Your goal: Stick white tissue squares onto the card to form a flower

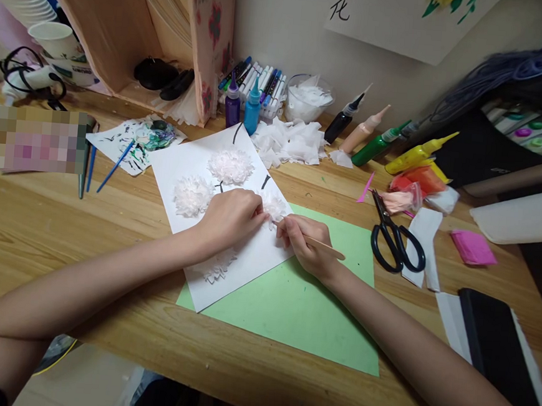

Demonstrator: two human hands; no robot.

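Note:
A white sheet of paper point(231, 290) lies at an angle, partly over a green sheet point(322, 319). On it are several fluffy white paper flowers, among them one at the left point(191, 197) and one at the top point(231, 165), with short black painted strokes nearby. My left hand point(230, 218) rests on the white sheet, its fingers pinched beside the right flower point(274, 204); whatever they hold is hidden. From the other side, my right hand point(308, 243) grips a flat wooden craft stick point(326, 247), its tip at that same flower. A lower flower point(219, 266) is partly covered by my left hand.
White tissue pieces point(289, 143) lie behind the sheet, below a bowl point(310, 100) of more. Paint bottles point(374, 145) lean at the back right. Black-handled scissors point(397, 238) and a black case point(498, 352) lie to the right. Blue brushes point(115, 166) lie left.

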